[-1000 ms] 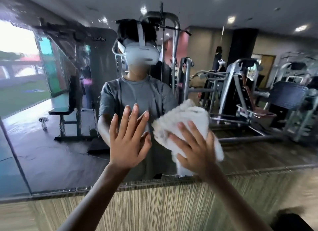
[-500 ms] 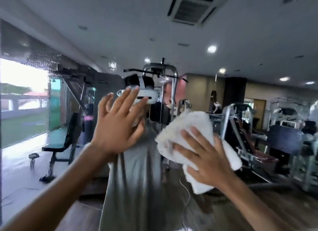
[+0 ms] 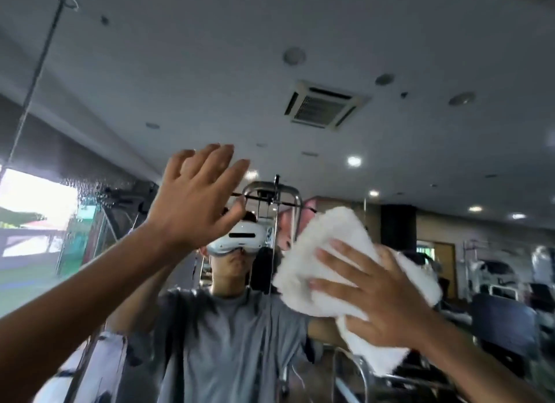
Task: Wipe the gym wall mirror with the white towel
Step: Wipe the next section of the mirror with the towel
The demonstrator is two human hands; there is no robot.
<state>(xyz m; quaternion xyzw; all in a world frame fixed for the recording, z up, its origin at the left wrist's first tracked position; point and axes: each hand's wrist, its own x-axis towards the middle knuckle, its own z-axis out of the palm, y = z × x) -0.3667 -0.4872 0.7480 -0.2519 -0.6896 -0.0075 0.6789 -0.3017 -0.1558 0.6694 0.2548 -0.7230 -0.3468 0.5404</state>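
The wiping step is under way, high on the large glass gym wall mirror [image 3: 210,72]. Taking the reflected white headset [image 3: 240,239] as the mark, the folded white terry towel [image 3: 324,252] lies against the glass just to its right, at about the same height. The right hand [image 3: 375,297] presses on the towel with fingers spread and straight, not clenched round it; a loose end of cloth hangs below the palm. The left hand [image 3: 195,204] is raised just left of and above the headset, fingers straight and released, holding nothing. Whether its palm touches the glass I cannot tell.

A patch of beaded wet marks [image 3: 90,189] shows well to the left of the headset, so much of the glass seems left to do. The next move likely calls for a firm, flat sweep of the towel across or up from the headset, with even pressure so the hanging end does not drag or slip from under the palm.
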